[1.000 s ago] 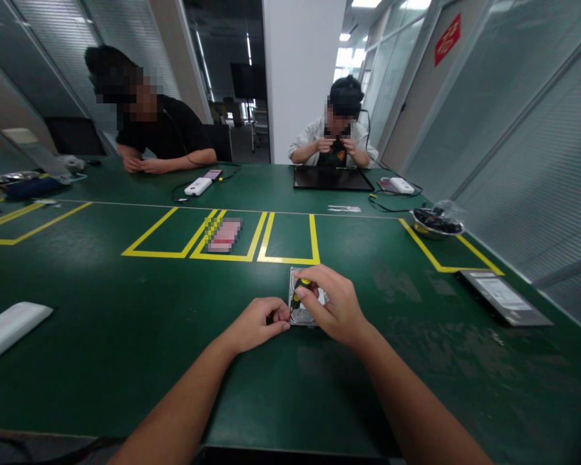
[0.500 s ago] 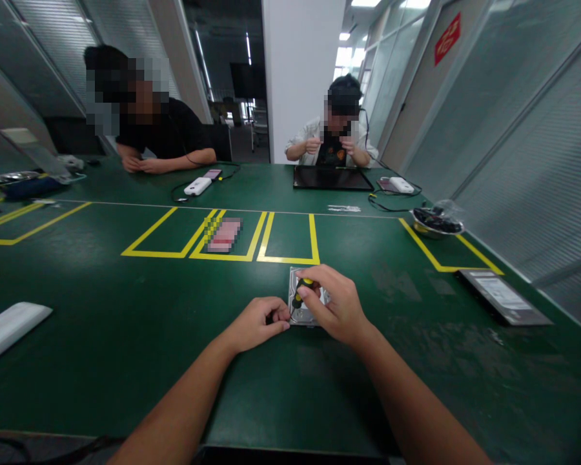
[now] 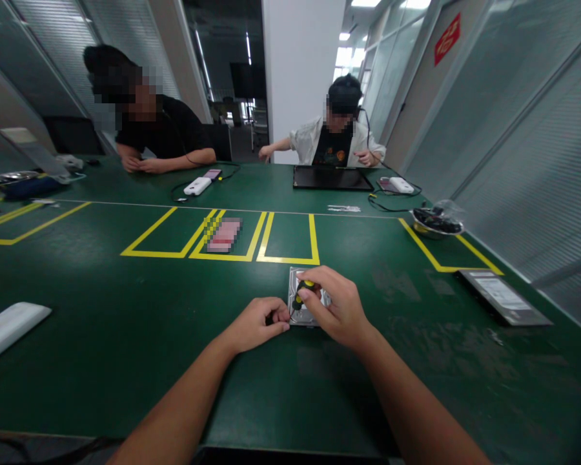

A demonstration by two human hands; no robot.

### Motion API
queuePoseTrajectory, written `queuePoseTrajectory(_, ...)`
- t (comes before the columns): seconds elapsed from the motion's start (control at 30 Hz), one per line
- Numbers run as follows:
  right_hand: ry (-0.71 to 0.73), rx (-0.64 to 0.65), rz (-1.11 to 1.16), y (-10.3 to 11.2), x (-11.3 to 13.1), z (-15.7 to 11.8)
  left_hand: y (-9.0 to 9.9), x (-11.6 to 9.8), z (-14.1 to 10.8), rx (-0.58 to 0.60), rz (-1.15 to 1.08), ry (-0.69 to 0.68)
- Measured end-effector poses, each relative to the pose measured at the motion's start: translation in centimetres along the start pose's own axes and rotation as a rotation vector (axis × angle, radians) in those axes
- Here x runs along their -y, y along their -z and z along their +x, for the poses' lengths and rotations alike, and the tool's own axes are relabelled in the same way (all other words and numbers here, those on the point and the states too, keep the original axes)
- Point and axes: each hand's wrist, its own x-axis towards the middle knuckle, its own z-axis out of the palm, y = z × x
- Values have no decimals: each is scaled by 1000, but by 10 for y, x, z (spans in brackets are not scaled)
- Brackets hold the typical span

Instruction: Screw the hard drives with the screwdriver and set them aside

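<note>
Hard drive (image 3: 308,316) flat on the green bench (image 3: 174,349), just nearer the wearer than the yellow tape outlines (image 3: 290,261). Right hand (image 3: 339,302) closed around a black-and-yellow screwdriver (image 3: 299,299), held tilted over the drive, shaft angled toward its near left corner. Left hand (image 3: 260,324) at that same corner, fingers curled; cannot tell whether they grip anything. Well to the right: a flat metal case (image 3: 503,297) with white label.
</note>
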Motion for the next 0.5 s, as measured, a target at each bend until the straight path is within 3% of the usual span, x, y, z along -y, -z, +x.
queuePoseTrajectory(0.5, 2, 1, 12, 2, 1, -4, -3, 0, 1, 9, -17, -7)
